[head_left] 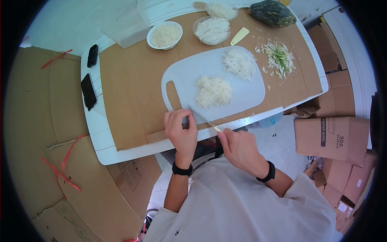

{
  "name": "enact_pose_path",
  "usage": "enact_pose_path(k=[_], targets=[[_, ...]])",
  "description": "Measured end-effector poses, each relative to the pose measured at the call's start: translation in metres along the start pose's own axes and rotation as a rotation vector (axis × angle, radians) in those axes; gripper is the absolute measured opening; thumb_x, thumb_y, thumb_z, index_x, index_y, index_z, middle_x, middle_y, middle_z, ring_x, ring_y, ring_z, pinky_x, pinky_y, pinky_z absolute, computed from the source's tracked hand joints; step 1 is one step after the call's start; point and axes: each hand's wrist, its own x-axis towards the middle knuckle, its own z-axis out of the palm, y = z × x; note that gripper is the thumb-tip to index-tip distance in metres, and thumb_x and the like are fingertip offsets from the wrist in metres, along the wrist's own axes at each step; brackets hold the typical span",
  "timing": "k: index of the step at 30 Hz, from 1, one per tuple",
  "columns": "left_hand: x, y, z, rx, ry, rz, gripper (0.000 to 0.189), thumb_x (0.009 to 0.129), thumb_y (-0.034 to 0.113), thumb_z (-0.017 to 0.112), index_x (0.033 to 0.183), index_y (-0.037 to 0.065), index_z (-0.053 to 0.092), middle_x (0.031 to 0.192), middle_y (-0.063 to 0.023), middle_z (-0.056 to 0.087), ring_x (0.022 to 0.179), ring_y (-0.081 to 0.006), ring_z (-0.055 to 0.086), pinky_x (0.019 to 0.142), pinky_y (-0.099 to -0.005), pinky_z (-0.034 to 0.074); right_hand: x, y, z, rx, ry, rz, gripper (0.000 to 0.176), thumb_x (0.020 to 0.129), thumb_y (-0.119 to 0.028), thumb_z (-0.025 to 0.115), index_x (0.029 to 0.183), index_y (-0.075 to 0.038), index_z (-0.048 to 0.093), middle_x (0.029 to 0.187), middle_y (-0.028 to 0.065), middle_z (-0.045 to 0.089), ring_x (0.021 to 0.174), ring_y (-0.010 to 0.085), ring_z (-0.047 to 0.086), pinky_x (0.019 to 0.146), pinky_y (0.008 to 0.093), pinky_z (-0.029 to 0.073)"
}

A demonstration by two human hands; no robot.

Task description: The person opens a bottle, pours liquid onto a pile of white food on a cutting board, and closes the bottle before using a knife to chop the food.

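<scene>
My right hand (pixel 241 148) grips the pale handle of a small knife (pixel 205 118) at the table's front edge. The blade points up and left over the near edge of a white cutting board (pixel 183 70). Beside the blade tip, at the board's handle end, my left hand (pixel 180 127) has its fingers curled together; what they hold, if anything, is hidden. A heap of finely chopped white food (pixel 213 92) lies mid-board. Behind it to the right is a pile of white shreds (pixel 238 63).
Cardboard (pixel 129 97) covers the table. At the back stand a bowl of chopped white food (pixel 165 35), a bowl of white strips (pixel 212 31), a bagged white portion (pixel 221 11), and a dark green squash (pixel 272 13). A peeler-like cream tool (pixel 240 36) lies near scraps (pixel 278 58). Phone (pixel 88 92) at left.
</scene>
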Motion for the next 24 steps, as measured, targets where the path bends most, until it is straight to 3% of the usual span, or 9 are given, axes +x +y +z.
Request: enact_pose_path(k=[14, 24], targets=[[0.001, 0.000, 0.000, -0.009, 0.004, 0.017, 0.015, 0.086, -0.012, 0.078, 0.093, 0.001, 0.075, 0.096, -0.0113, 0.079, 0.094, -0.0312, 0.071, 0.086, -0.0407, 0.057, -0.001, 0.001, -0.002, 0.128, 0.007, 0.012, 0.044, 0.119, -0.032, 0.054, 0.086, -0.005, 0.066, 0.063, 0.0215, 0.066, 0.059, 0.0487, 0.065, 0.058, 0.0606, 0.048], [0.001, -0.001, 0.001, -0.017, 0.014, 0.020, 0.016, 0.085, -0.013, 0.078, 0.092, 0.001, 0.075, 0.094, -0.0114, 0.080, 0.093, -0.0311, 0.071, 0.085, -0.0403, 0.057, 0.006, -0.003, 0.010, 0.006, 0.005, -0.004, 0.041, 0.118, -0.031, 0.056, 0.088, -0.006, 0.067, 0.063, 0.0217, 0.067, 0.058, 0.0468, 0.068, 0.056, 0.0587, 0.052]])
